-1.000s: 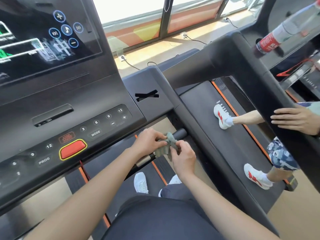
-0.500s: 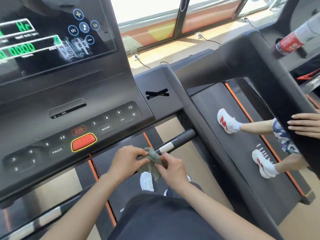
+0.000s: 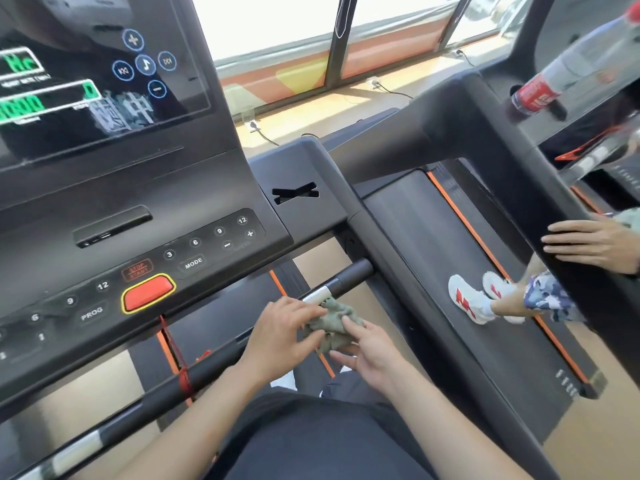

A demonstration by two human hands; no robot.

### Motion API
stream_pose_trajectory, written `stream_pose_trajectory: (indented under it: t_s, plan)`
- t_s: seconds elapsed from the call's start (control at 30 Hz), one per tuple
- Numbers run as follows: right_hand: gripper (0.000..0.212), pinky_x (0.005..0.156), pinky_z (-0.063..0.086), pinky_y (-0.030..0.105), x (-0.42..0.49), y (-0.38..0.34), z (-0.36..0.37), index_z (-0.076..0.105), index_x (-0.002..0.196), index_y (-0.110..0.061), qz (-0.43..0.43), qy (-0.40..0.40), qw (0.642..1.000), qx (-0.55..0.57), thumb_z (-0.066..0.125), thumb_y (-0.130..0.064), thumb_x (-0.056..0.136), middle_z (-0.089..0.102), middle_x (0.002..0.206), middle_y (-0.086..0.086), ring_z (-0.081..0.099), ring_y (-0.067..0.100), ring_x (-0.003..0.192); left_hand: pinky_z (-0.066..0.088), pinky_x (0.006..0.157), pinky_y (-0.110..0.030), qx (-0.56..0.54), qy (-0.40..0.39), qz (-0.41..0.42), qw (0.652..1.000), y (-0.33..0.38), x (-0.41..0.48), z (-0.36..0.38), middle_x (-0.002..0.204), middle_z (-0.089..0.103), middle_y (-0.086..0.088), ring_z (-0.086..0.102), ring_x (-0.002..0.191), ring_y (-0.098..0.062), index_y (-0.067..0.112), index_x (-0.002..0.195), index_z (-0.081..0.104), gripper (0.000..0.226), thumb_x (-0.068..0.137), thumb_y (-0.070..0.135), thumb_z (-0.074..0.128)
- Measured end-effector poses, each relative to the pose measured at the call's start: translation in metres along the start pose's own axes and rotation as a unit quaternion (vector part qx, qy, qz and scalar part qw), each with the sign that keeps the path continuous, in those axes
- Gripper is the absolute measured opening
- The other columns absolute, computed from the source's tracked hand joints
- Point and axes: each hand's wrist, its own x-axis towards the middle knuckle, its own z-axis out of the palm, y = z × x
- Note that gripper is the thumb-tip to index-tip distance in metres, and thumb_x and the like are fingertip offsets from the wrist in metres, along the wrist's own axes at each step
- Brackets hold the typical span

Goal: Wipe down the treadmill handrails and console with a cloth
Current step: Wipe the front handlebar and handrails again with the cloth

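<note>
on the neighbouring treadmill belt [image 3: 433, 244], near its orange-striped edge, another person's white shoes with red marks [image 3: 465, 301] stand close together. that person's hand [image 3: 595, 245] lies flat on its rail. a red-labelled bottle [image 3: 540, 95] stands in its console holder.

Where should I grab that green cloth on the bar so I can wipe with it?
Take the bunched-up middle of the cloth, coming down from above. It lies crumpled over the round bar with folds sticking up, so fingers can curl over the heap and the bar together. The left hand holds its left side; the right hand touches its right side.
</note>
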Motion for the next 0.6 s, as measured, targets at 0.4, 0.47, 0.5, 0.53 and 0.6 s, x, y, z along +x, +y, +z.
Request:
stream_pose_trajectory:
  t_s: [0.4, 0.47, 0.5, 0.53, 0.6]
  plan:
    - [0.040, 0.095, 0.050, 0.052, 0.030, -0.028, -0.004, 0.058, 0.126, -0.006, -0.015, 0.010, 0.981, 0.192, 0.051, -0.037, 0.101, 0.061, 0.130, 0.018, 0.059, 0.035, 0.121, 0.049, 0.090, -0.038, 0.204, -0.044, -0.232, 0.950, -0.066, -0.088, -0.067, 0.120, 0.069, 0.013, 0.062, 0.115, -0.017, 0.033, 0.124, 0.068, 0.070, 0.082, 0.079, 0.035]
    - [0.047, 0.092, 0.052, 0.052, 0.035, -0.026, 0.003, 0.057, 0.126, -0.008, -0.025, 0.002, 0.980, 0.199, 0.046, -0.047, 0.102, 0.060, 0.130, 0.017, 0.059, 0.036, 0.121, 0.048, 0.080, -0.034, 0.223, -0.081, -0.218, 0.946, -0.062, -0.099, -0.075, 0.111, 0.071, 0.013, 0.064, 0.106, -0.017, 0.034, 0.123, 0.066, 0.067, 0.082, 0.079, 0.040]
    - [0.051, 0.090, 0.053, 0.052, 0.037, -0.022, 0.005, 0.055, 0.130, -0.008, -0.025, 0.003, 0.980, 0.198, 0.043, -0.050, 0.103, 0.060, 0.130, 0.017, 0.061, 0.036, 0.119, 0.046, 0.076, -0.033, 0.228, -0.101, -0.210, 0.945, -0.058, -0.102, -0.078, 0.108, 0.071, 0.013, 0.065, 0.102, -0.017, 0.035, 0.126, 0.063, 0.063, 0.082, 0.077, 0.046]
    - [0.053, 0.087, 0.054, 0.051, 0.038, -0.016, 0.008, 0.053, 0.133, -0.008, -0.020, 0.002, 0.982, 0.189, 0.040, -0.050, 0.104, 0.061, 0.129, 0.017, 0.062, 0.036, 0.116, 0.044, 0.072, -0.033, 0.226, -0.115, -0.208, 0.945, -0.053, -0.103, -0.079, 0.106, 0.070, 0.014, 0.064, 0.100, -0.017, 0.036, 0.128, 0.059, 0.058, 0.083, 0.072, 0.054]
    - [0.045, 0.080, 0.055, 0.049, 0.039, -0.003, 0.014, 0.052, 0.134, -0.008, 0.001, -0.009, 0.987, 0.159, 0.039, -0.040, 0.106, 0.064, 0.126, 0.018, 0.063, 0.036, 0.111, 0.041, 0.069, -0.032, 0.223, -0.118, -0.214, 0.944, -0.047, -0.102, -0.080, 0.102, 0.069, 0.014, 0.065, 0.097, -0.017, 0.036, 0.126, 0.057, 0.048, 0.085, 0.061, 0.063]
